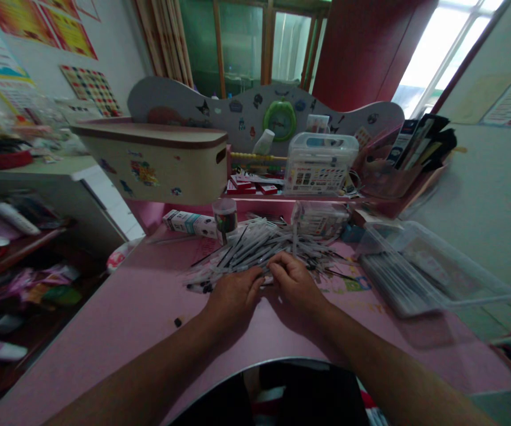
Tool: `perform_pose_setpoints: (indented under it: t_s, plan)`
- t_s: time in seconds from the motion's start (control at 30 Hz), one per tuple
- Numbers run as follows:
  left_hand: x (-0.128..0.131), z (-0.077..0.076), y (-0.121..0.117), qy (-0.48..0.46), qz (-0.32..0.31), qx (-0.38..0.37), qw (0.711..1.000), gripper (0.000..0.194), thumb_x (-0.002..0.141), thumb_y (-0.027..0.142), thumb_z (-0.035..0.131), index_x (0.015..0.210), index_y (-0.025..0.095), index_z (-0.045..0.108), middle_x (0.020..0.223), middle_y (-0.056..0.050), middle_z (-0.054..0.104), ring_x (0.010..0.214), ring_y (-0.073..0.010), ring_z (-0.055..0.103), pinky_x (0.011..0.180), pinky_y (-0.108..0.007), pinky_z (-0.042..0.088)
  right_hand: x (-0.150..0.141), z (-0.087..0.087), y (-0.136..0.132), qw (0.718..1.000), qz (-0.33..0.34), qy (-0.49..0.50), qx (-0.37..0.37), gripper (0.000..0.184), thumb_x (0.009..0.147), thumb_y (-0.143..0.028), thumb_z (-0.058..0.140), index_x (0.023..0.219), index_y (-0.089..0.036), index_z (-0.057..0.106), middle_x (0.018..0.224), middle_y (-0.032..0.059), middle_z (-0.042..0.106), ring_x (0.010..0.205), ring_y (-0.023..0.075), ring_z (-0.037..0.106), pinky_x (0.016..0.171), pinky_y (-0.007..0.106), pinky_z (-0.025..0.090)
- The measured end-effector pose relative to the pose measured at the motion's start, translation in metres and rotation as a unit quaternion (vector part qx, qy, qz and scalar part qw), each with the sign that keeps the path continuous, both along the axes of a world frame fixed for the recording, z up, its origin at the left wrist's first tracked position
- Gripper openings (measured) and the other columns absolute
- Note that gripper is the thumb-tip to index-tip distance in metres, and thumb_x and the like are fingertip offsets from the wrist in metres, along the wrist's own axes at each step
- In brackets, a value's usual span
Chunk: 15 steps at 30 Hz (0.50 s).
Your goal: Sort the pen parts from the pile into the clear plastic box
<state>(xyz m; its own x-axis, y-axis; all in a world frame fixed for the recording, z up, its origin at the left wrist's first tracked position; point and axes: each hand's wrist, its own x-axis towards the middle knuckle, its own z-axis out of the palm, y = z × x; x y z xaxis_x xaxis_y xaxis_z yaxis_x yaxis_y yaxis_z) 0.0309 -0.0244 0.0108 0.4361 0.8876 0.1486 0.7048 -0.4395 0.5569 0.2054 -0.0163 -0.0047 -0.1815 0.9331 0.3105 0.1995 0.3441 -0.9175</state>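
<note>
A loose heap of thin, clear-and-grey pens or pen refills (255, 242) covers the middle of the pink desk (117, 331). At the heap's near edge, my left hand (234, 293) is closed, palm down, thumb and fingers pressed together. Close beside it, my right hand (297, 283) has its fingers curled and pinched, fingertips almost meeting the left ones. A small pale bit shows between the two hands, but what either one grips is hidden. Some dark-tipped pens stick out past my left hand. To its left lies a small dark piece (178, 322).
Behind the heap stand a clear round tub (225, 216) and a long printed box (188, 223). An open clear plastic box (406, 284) holding pens is at the right. A cream bin (162, 165), a clear carry case (322, 165) and a green clock (279, 120) occupy the shelf.
</note>
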Motion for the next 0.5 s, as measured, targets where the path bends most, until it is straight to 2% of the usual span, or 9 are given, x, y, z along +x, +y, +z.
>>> perform_pose_setpoints:
  t_s: [0.07, 0.2, 0.33, 0.4, 0.5]
  plan:
    - [-0.004, 0.002, 0.000, 0.000, -0.010, 0.019, 1.000, 0.025, 0.100, 0.028, 0.043, 0.096, 0.021, 0.067, 0.093, -0.006, 0.072, 0.084, -0.0217, 0.066, 0.073, -0.032, 0.042, 0.004, 0.003, -0.001, 1.000, 0.025, -0.013, -0.011, 0.011, 0.079, -0.025, 0.063, 0.086, -0.018, 0.067, 0.084, 0.0018, 0.065, 0.073, 0.0139, 0.056, 0.062, 0.022, 0.047]
    - [-0.012, 0.001, 0.001, 0.022, -0.022, 0.052, 0.998, 0.015, 0.095, 0.028, 0.055, 0.089, 0.020, 0.067, 0.086, -0.004, 0.070, 0.079, -0.0203, 0.062, 0.069, -0.032, 0.039, 0.012, 0.009, 0.003, 0.990, 0.084, -0.096, -0.061, 0.015, 0.083, -0.018, 0.055, 0.083, -0.017, 0.070, 0.072, -0.0005, 0.065, 0.063, 0.0127, 0.057, 0.057, 0.022, 0.042]
    - [-0.014, -0.002, 0.002, 0.002, -0.044, 0.049, 0.998, 0.010, 0.091, 0.026, 0.061, 0.093, 0.021, 0.068, 0.087, -0.004, 0.069, 0.081, -0.0201, 0.062, 0.071, -0.032, 0.042, 0.019, 0.025, 0.010, 0.953, 0.138, -0.269, -0.011, 0.014, 0.075, -0.009, 0.059, 0.070, -0.018, 0.068, 0.068, 0.0001, 0.063, 0.063, 0.0135, 0.051, 0.060, 0.025, 0.036]
    - [-0.013, -0.002, 0.002, -0.033, -0.045, 0.071, 0.996, 0.014, 0.090, 0.021, 0.059, 0.101, 0.021, 0.068, 0.095, -0.005, 0.069, 0.088, -0.0210, 0.062, 0.077, -0.033, 0.045, 0.027, 0.039, 0.009, 0.937, 0.124, -0.323, 0.033, 0.014, 0.073, -0.007, 0.060, 0.069, -0.019, 0.067, 0.072, 0.0016, 0.062, 0.068, 0.0147, 0.050, 0.064, 0.027, 0.036]
    - [-0.013, -0.001, 0.003, -0.091, -0.009, 0.121, 0.988, 0.032, 0.089, 0.015, 0.056, 0.120, 0.020, 0.063, 0.112, -0.008, 0.066, 0.101, -0.0225, 0.061, 0.089, -0.036, 0.048, 0.045, 0.065, 0.002, 0.922, 0.058, -0.374, 0.078, 0.013, 0.076, -0.009, 0.062, 0.070, -0.019, 0.067, 0.080, 0.0045, 0.060, 0.075, 0.0174, 0.052, 0.069, 0.029, 0.037]
